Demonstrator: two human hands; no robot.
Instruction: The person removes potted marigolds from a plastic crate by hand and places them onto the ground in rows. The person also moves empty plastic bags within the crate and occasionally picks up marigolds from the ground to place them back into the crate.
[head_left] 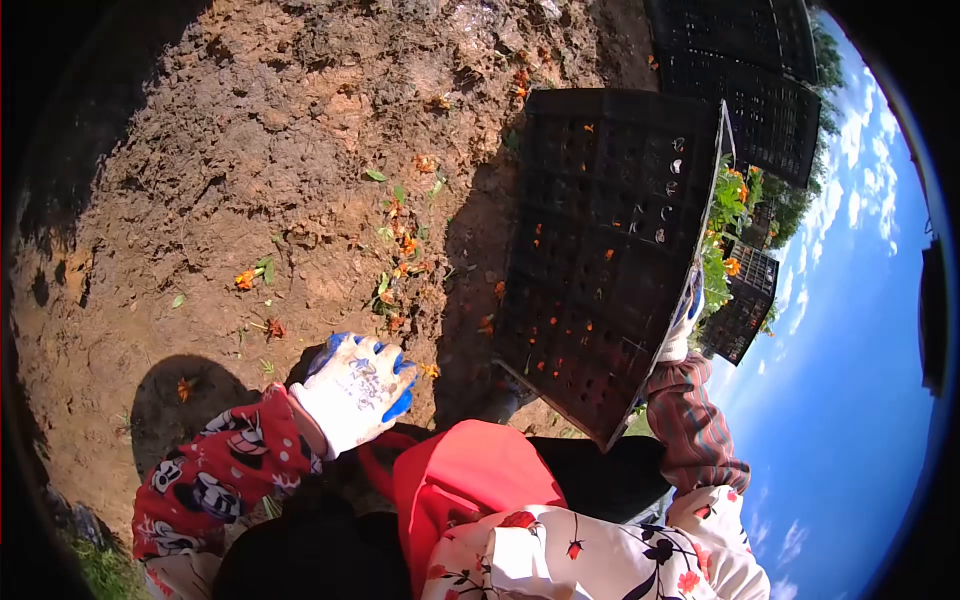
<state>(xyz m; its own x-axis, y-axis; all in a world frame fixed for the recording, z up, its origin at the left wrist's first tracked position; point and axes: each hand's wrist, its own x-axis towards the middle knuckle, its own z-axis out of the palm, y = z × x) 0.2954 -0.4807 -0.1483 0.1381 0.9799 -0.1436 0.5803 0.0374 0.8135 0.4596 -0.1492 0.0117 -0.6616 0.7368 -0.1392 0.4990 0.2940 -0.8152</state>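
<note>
My left hand (355, 390), in a white glove with blue-coated fingers, is held above the muddy ground at lower centre-left. Its fingers are bent and slightly apart, and nothing shows in them. A small orange flower (430, 370) lies just beyond its fingertips. My right hand (685, 325), gloved in white and blue, grips the edge of a large black plastic crate (590, 240). The crate is tipped, with orange petals stuck to its slotted face. Part of the right hand's fingers is hidden behind the crate's rim.
Orange flowers (408, 243) and green leaves lie scattered on wet brown soil (250, 150). More black crates (740, 80) stand at upper right, and another crate (740, 300) is farther off beside flowering plants (715, 255). A red cloth (480, 470) hangs at my front.
</note>
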